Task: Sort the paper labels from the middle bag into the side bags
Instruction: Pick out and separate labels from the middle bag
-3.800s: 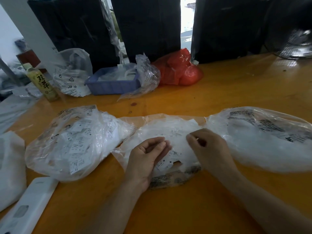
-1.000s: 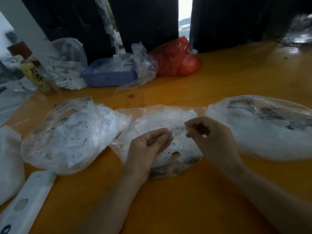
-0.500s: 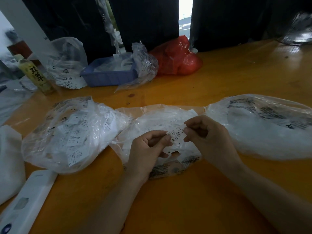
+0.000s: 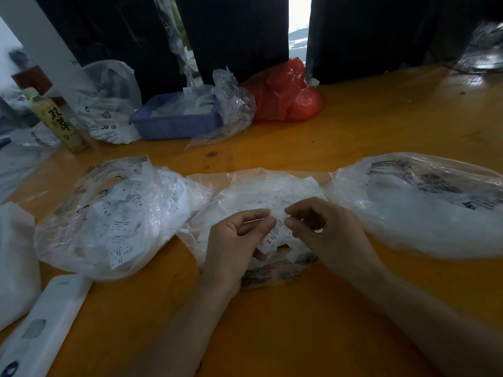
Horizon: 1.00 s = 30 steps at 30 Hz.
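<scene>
The orange desk (image 4: 353, 126) lies bare toward its right far edge. Right bag (image 4: 424, 205), left bag (image 4: 119, 216) and middle bag (image 4: 258, 191) sit side by side, touching. Over the middle bag, both hands, left (image 4: 234, 248) and right (image 4: 329, 235), pinch a paper label (image 4: 277, 224).

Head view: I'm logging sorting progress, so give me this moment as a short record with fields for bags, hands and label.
middle bag: clear plastic, open, labels inside
left bag: holds many white labels
right bag: clear plastic, contents unclear
left hand: over the middle bag, fingers curled, touching a paper label
right hand: fingertips at the same label
table: orange wood
</scene>
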{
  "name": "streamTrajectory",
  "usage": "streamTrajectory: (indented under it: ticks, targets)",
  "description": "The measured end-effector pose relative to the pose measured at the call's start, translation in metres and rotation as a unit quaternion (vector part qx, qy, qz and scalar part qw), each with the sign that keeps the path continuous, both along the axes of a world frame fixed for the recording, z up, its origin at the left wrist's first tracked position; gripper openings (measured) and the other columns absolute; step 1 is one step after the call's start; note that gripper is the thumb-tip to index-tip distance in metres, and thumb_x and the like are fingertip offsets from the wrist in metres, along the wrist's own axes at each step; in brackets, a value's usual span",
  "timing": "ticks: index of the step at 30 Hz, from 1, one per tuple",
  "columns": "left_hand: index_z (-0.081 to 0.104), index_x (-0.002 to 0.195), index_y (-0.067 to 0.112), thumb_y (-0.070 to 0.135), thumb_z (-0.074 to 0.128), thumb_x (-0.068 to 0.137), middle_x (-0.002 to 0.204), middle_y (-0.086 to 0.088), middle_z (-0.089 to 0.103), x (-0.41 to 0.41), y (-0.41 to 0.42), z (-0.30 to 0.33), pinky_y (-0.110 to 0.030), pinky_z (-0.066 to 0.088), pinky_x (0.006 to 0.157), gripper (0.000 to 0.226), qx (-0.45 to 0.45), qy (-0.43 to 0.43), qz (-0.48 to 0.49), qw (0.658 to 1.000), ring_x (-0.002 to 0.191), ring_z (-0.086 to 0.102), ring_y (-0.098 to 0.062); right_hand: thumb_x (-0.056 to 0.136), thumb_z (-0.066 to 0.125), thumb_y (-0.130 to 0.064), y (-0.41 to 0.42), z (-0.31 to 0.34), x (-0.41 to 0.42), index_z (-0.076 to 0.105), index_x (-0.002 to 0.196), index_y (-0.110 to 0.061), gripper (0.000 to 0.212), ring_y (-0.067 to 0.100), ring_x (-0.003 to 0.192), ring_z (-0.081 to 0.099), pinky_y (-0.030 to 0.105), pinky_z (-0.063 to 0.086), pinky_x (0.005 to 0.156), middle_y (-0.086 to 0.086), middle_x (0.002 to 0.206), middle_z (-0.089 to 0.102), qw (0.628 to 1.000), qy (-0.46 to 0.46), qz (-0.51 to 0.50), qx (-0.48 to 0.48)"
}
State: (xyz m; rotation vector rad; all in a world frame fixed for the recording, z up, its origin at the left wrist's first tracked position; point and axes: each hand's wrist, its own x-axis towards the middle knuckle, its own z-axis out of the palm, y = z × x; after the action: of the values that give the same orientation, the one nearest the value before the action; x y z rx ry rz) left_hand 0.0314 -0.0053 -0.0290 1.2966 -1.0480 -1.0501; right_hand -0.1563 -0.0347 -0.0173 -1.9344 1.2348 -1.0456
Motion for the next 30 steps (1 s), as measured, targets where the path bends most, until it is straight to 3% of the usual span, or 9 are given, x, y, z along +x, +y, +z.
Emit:
streamTrajectory:
  ticks: [7,11,15,17,21,24,26,28,30]
  targets:
    - [0.081,0.107,0.042,0.040,0.086,0.079,0.104,0.008,0.082,0.003,-0.002,-0.002,-0.021,0.059,0.066,0.029,-0.005,-0.005,-0.022,1.000,0.089,0.077,-0.008,0.092,0.074,-0.025,0.000,-0.002,0.002,0.068,0.104,-0.032,0.015,-0.001,0.085,0.065,0.009,0.050,0.071,-0.020,0.087,0.067,0.999,-0.025,-0.011,-0.019]
    - [0.077,0.112,0.045,0.019,0.086,0.088,0.112,0.012,0.079,0.005,-0.004,-0.002,-0.021,0.060,0.074,0.036,-0.039,-0.030,-0.025,0.998,0.087,0.074,-0.011,0.091,0.076,-0.023,-0.004,0.000,-0.002,0.064,0.107,-0.032,0.022,0.003,0.084,0.066,0.010,0.051,0.070,-0.018,0.088,0.068,0.997,-0.075,-0.030,-0.010]
    - [0.075,0.114,0.043,0.029,0.085,0.084,0.103,0.009,0.078,0.004,-0.003,-0.002,-0.036,0.064,0.081,0.035,-0.060,-0.048,-0.022,0.997,0.080,0.070,-0.010,0.092,0.074,-0.023,-0.005,0.003,-0.004,0.063,0.105,-0.033,0.020,0.005,0.082,0.066,0.011,0.051,0.071,-0.018,0.091,0.067,0.992,-0.120,-0.036,0.011]
    - [0.075,0.115,0.042,0.031,0.084,0.083,0.106,0.009,0.079,0.004,-0.002,-0.002,-0.034,0.064,0.084,0.036,-0.066,-0.044,-0.027,0.996,0.084,0.071,-0.010,0.093,0.073,-0.024,-0.005,0.003,-0.005,0.065,0.101,-0.035,0.015,0.007,0.081,0.067,0.016,0.054,0.073,-0.016,0.090,0.069,0.991,-0.130,-0.023,0.035]
    - [0.075,0.115,0.040,0.026,0.083,0.085,0.119,0.008,0.078,0.003,-0.002,-0.002,-0.026,0.061,0.085,0.034,-0.071,-0.036,-0.048,0.996,0.096,0.075,-0.012,0.094,0.071,-0.024,-0.002,0.003,-0.003,0.069,0.096,-0.038,0.014,0.003,0.081,0.068,0.014,0.055,0.072,-0.022,0.088,0.071,0.992,-0.116,0.009,0.044]
    - [0.077,0.111,0.038,0.015,0.083,0.089,0.115,0.006,0.079,0.003,-0.002,-0.003,-0.032,0.063,0.087,0.033,-0.068,-0.040,-0.045,0.996,0.099,0.078,-0.017,0.093,0.072,-0.023,-0.002,0.004,-0.003,0.069,0.095,-0.039,0.016,0.002,0.082,0.068,0.011,0.052,0.070,-0.024,0.089,0.070,0.994,-0.100,0.017,0.037]
    - [0.077,0.110,0.038,0.012,0.083,0.091,0.105,0.004,0.081,0.004,0.000,0.000,-0.034,0.064,0.086,0.033,-0.066,-0.063,-0.022,0.996,0.096,0.078,-0.018,0.093,0.072,-0.022,-0.002,0.005,-0.003,0.068,0.096,-0.039,0.017,0.002,0.083,0.067,0.011,0.052,0.072,-0.022,0.089,0.070,0.995,-0.098,0.000,0.027]
    - [0.077,0.108,0.040,0.013,0.082,0.091,0.101,0.005,0.080,0.010,0.001,0.010,-0.025,0.063,0.079,0.032,-0.101,-0.125,0.024,0.987,0.093,0.077,-0.012,0.094,0.072,-0.021,-0.004,0.010,-0.007,0.066,0.095,-0.036,0.016,0.001,0.083,0.066,0.009,0.051,0.070,-0.019,0.083,0.069,0.995,-0.087,-0.044,-0.006]
    - [0.075,0.108,0.034,0.011,0.077,0.093,0.115,0.007,0.075,0.030,0.000,0.025,-0.015,0.060,0.078,0.027,-0.187,-0.242,0.111,0.945,0.097,0.074,-0.007,0.095,0.068,-0.023,-0.011,0.019,-0.017,0.065,0.098,-0.032,0.010,0.001,0.081,0.064,0.008,0.049,0.065,-0.021,0.083,0.065,0.991,-0.028,-0.107,-0.080]
